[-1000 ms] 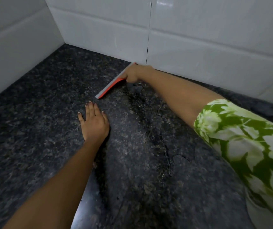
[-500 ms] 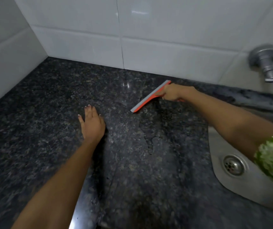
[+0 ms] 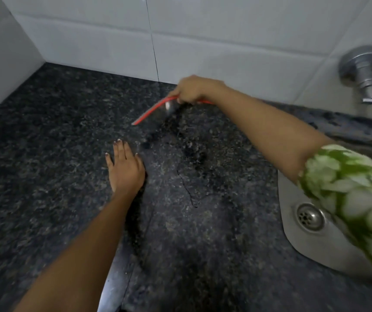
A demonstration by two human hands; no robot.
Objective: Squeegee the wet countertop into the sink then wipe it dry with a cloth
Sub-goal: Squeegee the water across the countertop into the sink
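Dark speckled granite countertop (image 3: 45, 167), wet: a film of water with a thin curling edge (image 3: 188, 194) lies left of the sink (image 3: 329, 248).

Right hand (image 3: 194, 90) is out over the back of the counter, near the white tiled wall (image 3: 103, 48), well up and left of the sink. Fingers are curled round the handle of the orange squeegee (image 3: 152, 110), knuckles up. The blade runs diagonally down and left from the hand; blurred, and I cannot tell whether its edge touches the stone. A dark wet patch sits just under the hand.

Left hand (image 3: 125, 167) lies palm down on the countertop, farther from the sink than the water's edge, fingers straight and close together, thumb out a little. It holds nothing.

The sink is steel, with its drain (image 3: 309, 216) showing below the green-and-white patterned sleeve (image 3: 356, 192). A chrome tap (image 3: 364, 72) comes off the wall above the sink.
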